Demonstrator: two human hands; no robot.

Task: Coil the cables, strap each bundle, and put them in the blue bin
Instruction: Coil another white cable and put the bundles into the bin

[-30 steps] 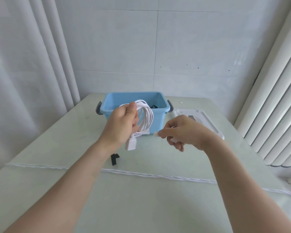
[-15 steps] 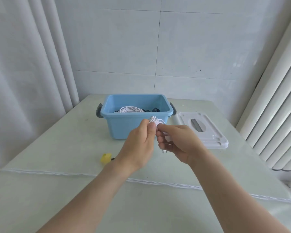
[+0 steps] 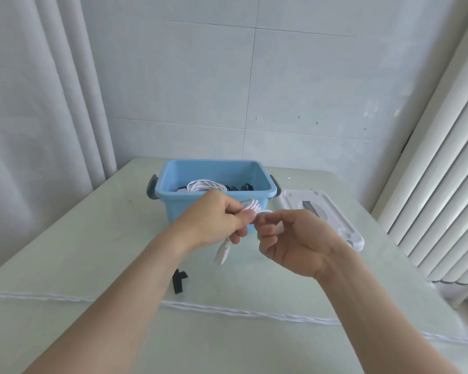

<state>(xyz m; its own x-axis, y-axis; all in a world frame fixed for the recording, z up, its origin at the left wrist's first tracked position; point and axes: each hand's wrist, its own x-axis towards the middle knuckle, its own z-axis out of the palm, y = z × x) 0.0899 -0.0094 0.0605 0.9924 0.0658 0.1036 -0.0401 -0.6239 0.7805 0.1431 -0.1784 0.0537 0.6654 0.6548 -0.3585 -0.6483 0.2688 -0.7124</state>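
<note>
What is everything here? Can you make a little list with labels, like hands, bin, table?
left hand: grips the white cable bundle; a plug end hangs below it
right hand: pinches a white strap at the bundle
blue bin: open, on the table, holds a coiled white cable and dark items
white lid: flat on the table, right of the bin
black strap: lies on the table
long white cable: stretched uncoiled across the table

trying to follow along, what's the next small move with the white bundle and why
Probably pull the white strap snug round the coiled white cable: the left hand grips the coil, the right hand pinches the strap end, and the blue bin waits behind.
</note>
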